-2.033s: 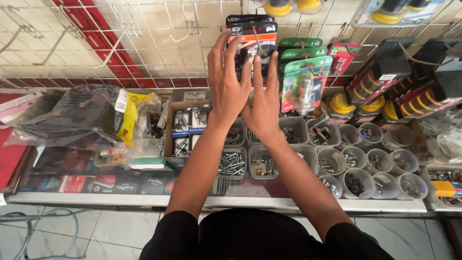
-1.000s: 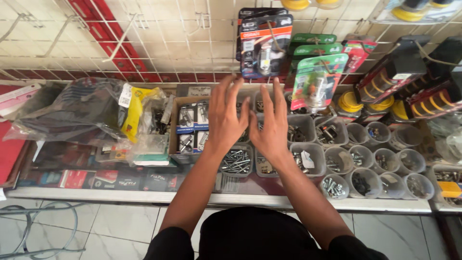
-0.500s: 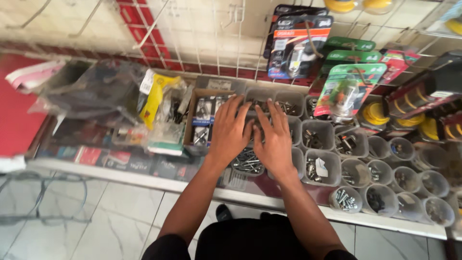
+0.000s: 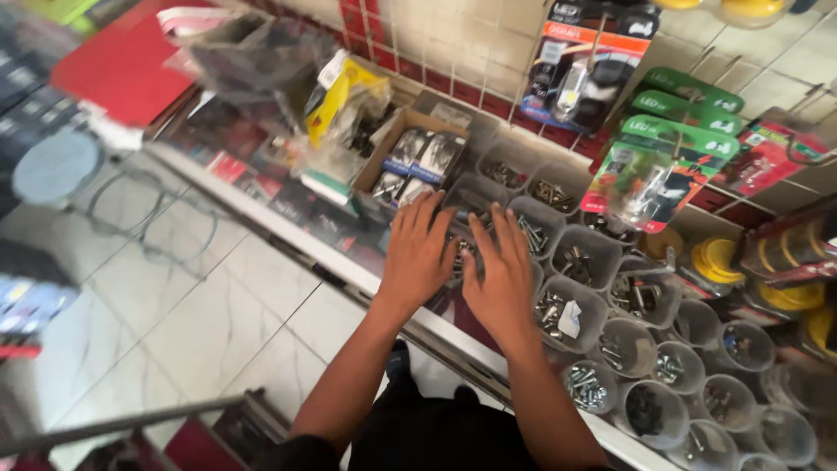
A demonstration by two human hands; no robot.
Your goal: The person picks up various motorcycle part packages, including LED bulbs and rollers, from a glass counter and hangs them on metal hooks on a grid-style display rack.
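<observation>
Both hands are flat down on the same little clear bin of screws [image 4: 460, 253] at the counter's front edge. The left hand [image 4: 418, 253] is palm down with fingers spread, not gripping anything, fingertips reaching toward the bins behind it. The right hand [image 4: 504, 270] sits just beside it, touching or nearly touching along the thumbs, also spread open and pressed flat, nothing held. The bin is mostly covered by the 2 palms, you just catch bolts peeking out in the gap between them.

Right of the right hand there's a square clear tub [image 4: 561, 316] with metal bits and a white scrap in it, and past that toward the lower right a bunch of round clear cups [image 4: 656, 410] with screws and nuts. Just beyond the right fingertips are more square tubs [image 4: 582, 257] of hardware in rows.

Beyond the left fingertips is an open cardboard box [image 4: 410, 157] with dark packaged parts standing in it. Further left of that, a messy heap of plastic bags [image 4: 288, 96], 1 with a yellow card in it.

Up on the wire grid behind everything hang blister packs: a dark and orange bulb pack [image 4: 584, 65] straight ahead of the hands, and green ones [image 4: 658, 170] off to the right. Yellow tape rolls [image 4: 719, 262] sit far right, pretty blurry.
</observation>
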